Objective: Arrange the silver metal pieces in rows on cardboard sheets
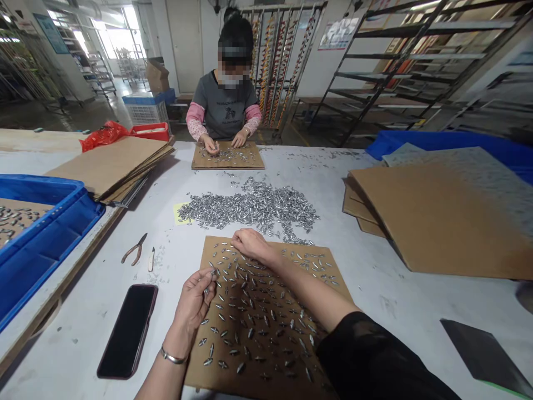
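Along the left of the board (200, 376), the left hand (195, 294) pinches a metal piece (214, 272); rightward, the right hand (252, 244), fingers curled, contents hidden, is nearer the pile (254, 206), which lies just beyond the board, long axis left to right.

Black right sleeve (375, 361), silver left-wrist bangle (173, 358)

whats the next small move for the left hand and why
The left hand should probably set the small metal piece it seems to pinch down on the cardboard sheet: its fingertips reach over the sheet's left side, where similar pieces lie spread out, mostly apart.
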`<state>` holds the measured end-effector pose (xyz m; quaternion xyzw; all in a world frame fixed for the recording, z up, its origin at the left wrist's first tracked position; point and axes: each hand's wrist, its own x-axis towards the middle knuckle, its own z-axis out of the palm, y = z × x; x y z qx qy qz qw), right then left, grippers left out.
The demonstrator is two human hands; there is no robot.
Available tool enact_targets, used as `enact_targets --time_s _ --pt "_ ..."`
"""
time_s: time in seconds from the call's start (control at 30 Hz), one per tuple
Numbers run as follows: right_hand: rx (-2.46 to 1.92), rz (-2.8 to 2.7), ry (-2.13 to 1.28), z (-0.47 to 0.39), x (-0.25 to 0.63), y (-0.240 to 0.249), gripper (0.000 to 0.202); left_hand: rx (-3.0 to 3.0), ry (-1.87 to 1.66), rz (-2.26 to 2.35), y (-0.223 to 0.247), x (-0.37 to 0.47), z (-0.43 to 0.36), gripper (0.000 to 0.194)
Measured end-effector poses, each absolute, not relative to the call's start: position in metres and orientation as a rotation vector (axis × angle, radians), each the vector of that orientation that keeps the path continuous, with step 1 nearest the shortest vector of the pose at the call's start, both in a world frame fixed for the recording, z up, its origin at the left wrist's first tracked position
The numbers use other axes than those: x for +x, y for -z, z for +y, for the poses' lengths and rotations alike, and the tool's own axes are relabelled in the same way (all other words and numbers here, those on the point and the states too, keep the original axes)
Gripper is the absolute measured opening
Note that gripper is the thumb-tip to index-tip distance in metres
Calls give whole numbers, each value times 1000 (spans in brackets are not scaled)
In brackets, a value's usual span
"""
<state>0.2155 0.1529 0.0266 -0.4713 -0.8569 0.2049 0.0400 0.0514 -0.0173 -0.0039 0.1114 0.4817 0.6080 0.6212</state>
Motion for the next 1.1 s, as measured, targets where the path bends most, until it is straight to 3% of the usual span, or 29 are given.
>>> enact_targets --time_s 0.2,0.33,0.5,0.8,1.1 --pt "-980 -2260 -1216 73 236 -35 21 388 -1282 1031 -1 61 -24 44" --pt "-978 -2045 -1216 27 239 -22 13 449 -1171 1005 -2 71 -29 41" --pt "-1016 -1994 -1318 44 250 -24 10 425 -1165 1015 -7 68 -27 37" --pt "-1493 -2307 -860 142 272 -31 13 264 -1346 986 -9 46 -19 25" --pt "-1468 -2626 -773 168 248 -15 12 379 -1321 991 -2 49 -18 43"
